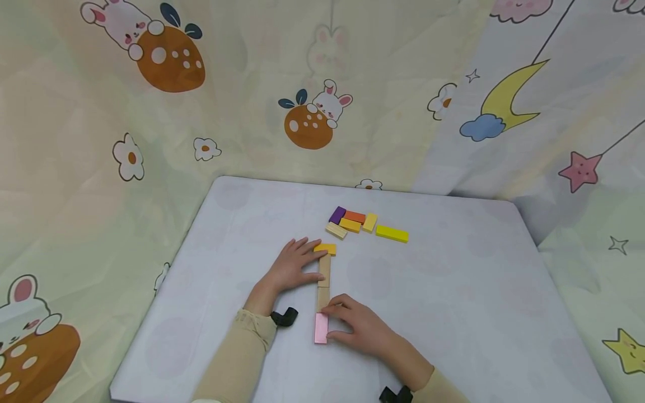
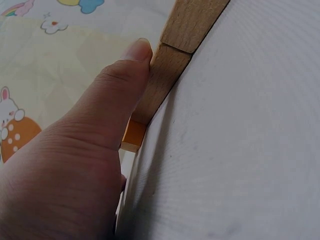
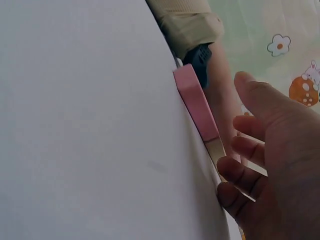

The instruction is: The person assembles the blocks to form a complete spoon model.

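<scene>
Two plain wooden blocks (image 1: 323,299) lie end to end in a line on the white table, with a pink block (image 1: 321,328) at the near end. An orange-yellow block (image 1: 330,249) sits crosswise at the far end. My left hand (image 1: 292,266) is spread along the line's left side, thumb against the farther wooden block (image 2: 162,80) and fingertips at the orange-yellow one. On the right side, my right hand (image 1: 365,330) has its fingers loosely bent beside the pink block, which stands apart from the thumb in the right wrist view.
Beyond the line lies a loose cluster: a purple block (image 1: 337,215), a red-orange block (image 1: 355,216), an orange block (image 1: 350,225), a pale wooden block (image 1: 336,230) and a light yellow block (image 1: 370,223). A bright yellow block (image 1: 392,234) lies to their right. Patterned cloth (image 1: 242,101) hangs behind the table.
</scene>
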Demonstrator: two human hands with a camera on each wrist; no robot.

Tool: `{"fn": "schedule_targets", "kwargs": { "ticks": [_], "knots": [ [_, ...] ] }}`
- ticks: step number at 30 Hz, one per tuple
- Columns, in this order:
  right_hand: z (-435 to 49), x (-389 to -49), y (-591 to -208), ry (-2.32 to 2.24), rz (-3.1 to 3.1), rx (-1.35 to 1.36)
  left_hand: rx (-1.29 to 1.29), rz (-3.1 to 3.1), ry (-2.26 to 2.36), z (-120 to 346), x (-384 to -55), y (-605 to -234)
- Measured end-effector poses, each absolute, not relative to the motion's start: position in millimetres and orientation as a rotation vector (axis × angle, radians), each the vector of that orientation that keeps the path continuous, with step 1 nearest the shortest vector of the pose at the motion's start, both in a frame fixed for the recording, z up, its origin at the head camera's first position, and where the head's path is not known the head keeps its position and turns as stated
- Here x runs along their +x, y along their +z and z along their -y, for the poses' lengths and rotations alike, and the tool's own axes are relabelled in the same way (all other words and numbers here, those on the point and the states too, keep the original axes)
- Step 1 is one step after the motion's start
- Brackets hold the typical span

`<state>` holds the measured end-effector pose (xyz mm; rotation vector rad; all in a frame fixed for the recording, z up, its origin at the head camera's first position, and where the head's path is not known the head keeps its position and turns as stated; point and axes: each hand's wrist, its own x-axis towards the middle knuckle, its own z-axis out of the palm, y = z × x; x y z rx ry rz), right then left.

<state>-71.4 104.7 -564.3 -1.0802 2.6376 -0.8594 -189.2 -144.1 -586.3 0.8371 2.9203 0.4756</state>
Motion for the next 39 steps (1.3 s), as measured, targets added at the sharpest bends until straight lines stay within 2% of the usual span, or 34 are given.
{"fn": "schedule_targets", "kwargs": {
  "ticks": [8, 23, 33, 39],
  "knots": [
    [-131.8, -102.7, -541.7, -0.848, -2.777, -0.813, 0.808, -2.914, 0.466, 143.1, -189.7, -586.6],
    [-220.9, -187.7, -544.1, -0.958, -3.052, -0.41, 0.847, -2.911, 0.472, 143.9, -190.7, -587.3],
    [-243.7, -212.2, -565.2, -1.062, -2.981, -0.142, 0.85, -2.908, 0.476, 146.1, -190.1, -587.1],
    [-248.0, -219.5, -575.5, -1.075, -2.964, -0.098, 0.849, -2.911, 0.462, 145.2, -190.3, -587.4]
  ]
}}
